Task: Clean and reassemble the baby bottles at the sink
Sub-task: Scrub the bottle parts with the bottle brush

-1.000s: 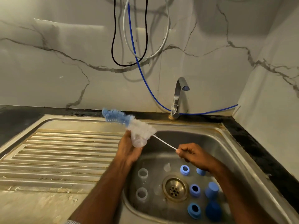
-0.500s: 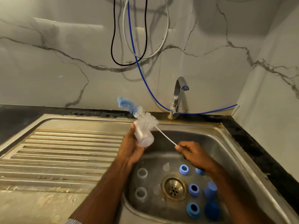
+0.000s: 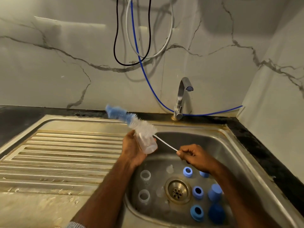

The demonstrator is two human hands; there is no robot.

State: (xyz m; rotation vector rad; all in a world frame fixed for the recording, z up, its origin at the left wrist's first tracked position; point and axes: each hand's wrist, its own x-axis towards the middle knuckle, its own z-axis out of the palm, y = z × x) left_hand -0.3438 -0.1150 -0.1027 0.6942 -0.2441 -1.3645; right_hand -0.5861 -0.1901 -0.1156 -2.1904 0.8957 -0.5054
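A person's left hand [image 3: 133, 149] grips a clear plastic baby bottle [image 3: 147, 143] over the near-left edge of a stainless steel sink basin [image 3: 218, 145], while the right hand [image 3: 195, 156] pinches the thin white wire handle of a long bottle brush [image 3: 136, 123] with white bristles and a blue sponge tip. Compared with half a second ago, the brush lies flatter, its blue tip lower and farther left, now over the far rim of the drainboard, and the white bristles lie across the top of the bottle; the bottle's open mouth points down and right toward the basin. The right hand sits slightly lower and nearer the basin's middle than before.

On the basin floor, two clear plastic rings [image 3: 145, 175] sit left of the brass-coloured drain [image 3: 177, 191], with a clear silicone teat [image 3: 170, 168] just beyond it. To the right of the drain lie three blue screw collars [image 3: 187, 172], a blue cap [image 3: 214, 192] and a darker blue dome cap [image 3: 216, 213]; another blue piece is partly hidden under the right wrist.

The ribbed steel drainboard [image 3: 65, 153] stretches left, wet at its near edge, set into a dark stone surface [image 3: 263, 153]. A chrome tap [image 3: 181, 97] stands at the far rim. Behind it rises a grey-veined white marble wall [image 3: 57, 63], where a black cable [image 3: 116, 38], a white hose [image 3: 171, 30] and a blue tube [image 3: 148, 76] hang in loops, the blue tube running to the tap's base and off to the right.
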